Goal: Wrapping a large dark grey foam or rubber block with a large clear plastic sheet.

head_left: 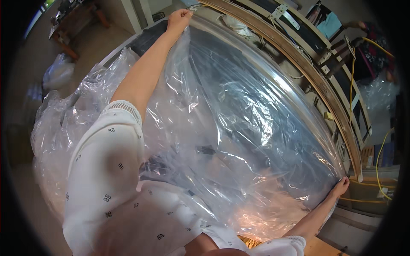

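Note:
A large sheet of clear plastic film (239,115) spreads across the middle, wrinkled and shiny. My left hand (179,20) is stretched far forward, its fingers closed on the film's far left corner. Out to the right, my right hand (341,187) pinches the film at its right end. Between the two hands the film's far edge runs in a fairly taut line. Loose folds of it bunch up on the left and hang toward my body. A dark surface shows through the film beneath.
Just beyond the film's far edge runs a long wooden bar (316,72) of a machine frame with metal brackets. Yellow cords (352,85) hang at the right. Another person (376,51) is at the far right. A wooden table (77,25) stands at the back left.

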{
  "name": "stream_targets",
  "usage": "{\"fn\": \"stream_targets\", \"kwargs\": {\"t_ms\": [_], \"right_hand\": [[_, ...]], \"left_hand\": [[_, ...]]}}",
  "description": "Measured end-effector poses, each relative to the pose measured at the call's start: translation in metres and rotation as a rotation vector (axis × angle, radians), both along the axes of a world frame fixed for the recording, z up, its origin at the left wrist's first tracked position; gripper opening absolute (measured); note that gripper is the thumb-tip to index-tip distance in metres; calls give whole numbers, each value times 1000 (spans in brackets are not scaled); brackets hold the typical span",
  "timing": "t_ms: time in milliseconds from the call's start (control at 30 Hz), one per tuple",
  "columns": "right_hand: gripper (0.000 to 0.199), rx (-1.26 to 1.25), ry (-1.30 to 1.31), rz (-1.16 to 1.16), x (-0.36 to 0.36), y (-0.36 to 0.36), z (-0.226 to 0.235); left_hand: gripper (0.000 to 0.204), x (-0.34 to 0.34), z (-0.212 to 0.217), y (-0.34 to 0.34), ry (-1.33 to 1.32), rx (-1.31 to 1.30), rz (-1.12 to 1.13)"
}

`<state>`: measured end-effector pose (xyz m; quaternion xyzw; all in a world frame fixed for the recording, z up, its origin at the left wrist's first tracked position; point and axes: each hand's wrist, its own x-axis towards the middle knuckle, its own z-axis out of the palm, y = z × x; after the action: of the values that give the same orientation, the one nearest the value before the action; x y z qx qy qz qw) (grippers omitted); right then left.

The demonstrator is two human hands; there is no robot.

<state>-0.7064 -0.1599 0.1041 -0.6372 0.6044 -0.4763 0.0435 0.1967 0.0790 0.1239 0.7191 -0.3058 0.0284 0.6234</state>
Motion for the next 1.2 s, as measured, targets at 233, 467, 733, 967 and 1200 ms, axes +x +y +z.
{"fn": "stream_targets", "kwargs": {"t_ms": [233,467,733,967,1200], "right_hand": [[31,112,21,-35,22,-6,9],[33,20,269,-393,23,-2,16],[44,77,-47,-215,70,21,45],[48,54,-295,-46,61,14,35],[51,27,164,-340,69,25,37]], "left_hand": [[21,-20,17,-7,-85,204,44],[25,12,-5,-23,-115,216,289],[19,49,-12,5,459,-303,-79],[24,62,-11,10,173,-206,195],[44,0,8,8,-378,669,335]]}}
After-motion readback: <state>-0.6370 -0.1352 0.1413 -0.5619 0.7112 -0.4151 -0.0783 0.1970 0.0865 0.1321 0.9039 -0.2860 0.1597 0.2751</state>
